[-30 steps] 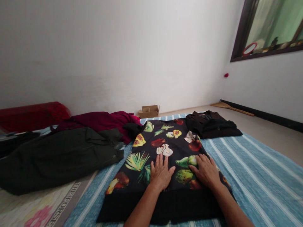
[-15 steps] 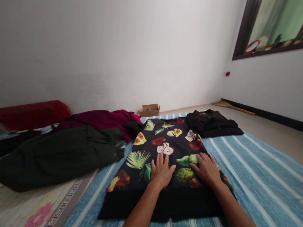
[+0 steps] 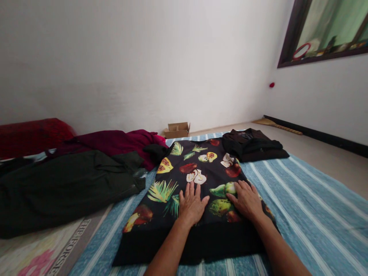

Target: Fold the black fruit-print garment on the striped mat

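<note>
1. Work piece: a black fruit-print shirt (image 3: 212,180) lies flat on the blue striped sheet (image 3: 304,199), from the centre to the lower centre of the frame. Its plain black hem faces the person, near the bottom edge.

2. Left hand (image 3: 192,204): palm down on the shirt, just left of the hem-to-collar middle line, fingertips at the pale fruit slices. Fingers are spread wide; the grip holds nothing.

3. Right hand (image 3: 247,199): palm down near the shirt's right edge, beside the green fruit print. Its grip is likewise wide, with no cloth pinched that I can see.

4. Change over the last half second: the whole scene has slid slightly left and upward in the frame, the cardboard box (image 3: 176,132) and the dark folded clothes (image 3: 260,149) included. Hands and shirt have kept their places relative to each other. I attribute the shift to the wearer's head.

5. Meaning for the work: no fold or lift shows in the shirt. I judge the step to be a steady flat press or a brief pause, with no progress across this interval.

6. Surroundings: the dark green garment (image 3: 69,188) and maroon garment (image 3: 115,143) lie at left, likewise unchanged in arrangement.
</note>
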Motion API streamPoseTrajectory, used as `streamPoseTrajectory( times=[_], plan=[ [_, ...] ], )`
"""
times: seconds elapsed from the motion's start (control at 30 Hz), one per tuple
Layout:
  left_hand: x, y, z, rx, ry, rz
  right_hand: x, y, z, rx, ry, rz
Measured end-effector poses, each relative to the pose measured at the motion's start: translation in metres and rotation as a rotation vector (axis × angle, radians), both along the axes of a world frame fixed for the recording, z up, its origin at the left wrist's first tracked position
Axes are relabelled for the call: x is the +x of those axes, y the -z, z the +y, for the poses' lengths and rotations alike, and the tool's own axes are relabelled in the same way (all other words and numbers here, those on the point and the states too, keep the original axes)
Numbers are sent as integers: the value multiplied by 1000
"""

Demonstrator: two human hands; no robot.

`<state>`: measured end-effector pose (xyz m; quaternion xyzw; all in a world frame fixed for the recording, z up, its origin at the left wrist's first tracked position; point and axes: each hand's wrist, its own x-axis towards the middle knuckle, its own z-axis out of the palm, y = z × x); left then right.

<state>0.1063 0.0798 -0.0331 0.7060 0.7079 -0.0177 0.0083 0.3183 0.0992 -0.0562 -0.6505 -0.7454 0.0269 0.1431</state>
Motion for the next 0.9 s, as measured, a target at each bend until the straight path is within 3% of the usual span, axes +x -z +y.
streamPoseTrajectory(
  times=[0.2,0.37,0.53,0.67,0.9],
  plan=[
    [1,-1,1,5,16,-6,2,-2,0,19,-2,-27],
    [5,-14,0,-93,-5,-81,3,-6,-2,37,7,-24],
    [17,-25,-15,-132,112,-113,3,-10,-4,32,-7,-6],
    [23,-17,-28,-134,213,-84,4,-11,-4,35,-3,-17],
    [23,-6,-27,-110,231,-70,-7,-19,-11,111,-45,6]
  ],
)
